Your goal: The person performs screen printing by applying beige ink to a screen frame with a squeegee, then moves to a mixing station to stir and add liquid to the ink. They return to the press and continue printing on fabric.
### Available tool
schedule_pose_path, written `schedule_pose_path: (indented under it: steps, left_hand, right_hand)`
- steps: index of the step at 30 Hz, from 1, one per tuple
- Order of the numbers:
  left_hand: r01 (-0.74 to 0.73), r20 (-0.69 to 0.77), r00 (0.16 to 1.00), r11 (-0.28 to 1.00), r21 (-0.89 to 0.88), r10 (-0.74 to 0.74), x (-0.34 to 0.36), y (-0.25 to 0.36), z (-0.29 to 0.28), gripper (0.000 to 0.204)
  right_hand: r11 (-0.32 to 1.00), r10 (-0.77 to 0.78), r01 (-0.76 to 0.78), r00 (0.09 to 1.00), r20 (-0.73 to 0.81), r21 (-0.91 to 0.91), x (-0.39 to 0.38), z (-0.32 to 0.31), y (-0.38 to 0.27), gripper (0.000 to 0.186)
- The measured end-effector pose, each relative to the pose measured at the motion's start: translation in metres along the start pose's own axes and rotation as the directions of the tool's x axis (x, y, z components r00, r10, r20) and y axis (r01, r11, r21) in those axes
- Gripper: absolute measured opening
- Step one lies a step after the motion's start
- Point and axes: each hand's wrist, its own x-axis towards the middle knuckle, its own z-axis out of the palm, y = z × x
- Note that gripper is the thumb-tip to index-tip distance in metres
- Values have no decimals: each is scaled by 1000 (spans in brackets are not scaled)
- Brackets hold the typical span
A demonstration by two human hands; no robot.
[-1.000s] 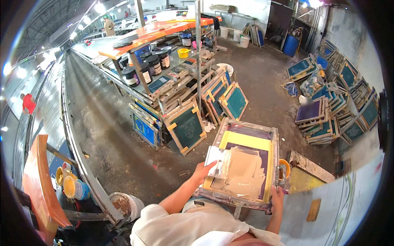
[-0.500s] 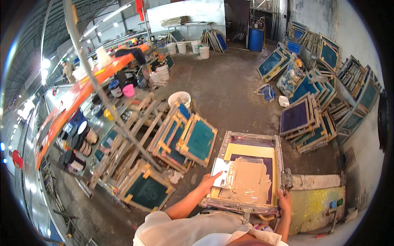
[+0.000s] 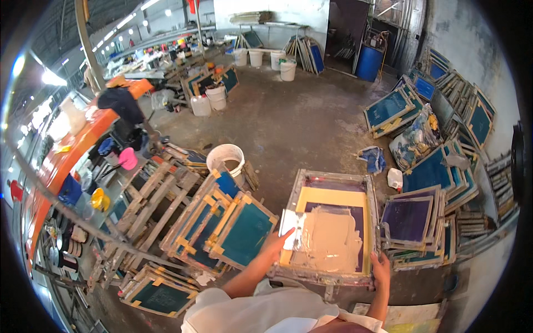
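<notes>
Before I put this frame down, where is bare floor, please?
The widest bare floor lies beyond the held frame, between the nearest white bucket and the blue cloth. It is crowded at left with leaning screens and at right with stacked screens.

The white scraper [image 3: 291,220] is partly covered by the left hand [image 3: 270,247]. Below the fingers of the right hand [image 3: 381,270], a pale board [image 3: 397,314] is cut off by the lower edge.

Glossy paste [image 3: 327,238], rough-looking frame [image 3: 373,222]
</notes>
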Motion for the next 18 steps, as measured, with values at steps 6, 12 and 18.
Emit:
schedule_pose_path:
  steps: [6,12,18]
  left_hand:
    - [69,-13,997,993,-93,-70,128,136,66,52]
    - [26,-58,998,994,-107,-33,323,219,91,50]
    - [-66,-197,980,982,-175,31,489,323,106,52]
  right_hand:
    - [986,138,-147,983,-123,-75,181,36,-72,83]
    - [1000,3,-3,1000,-19,-1,427,105,-87,54]
    - [992,7,18,980,197,-124,659,200,-218,88]
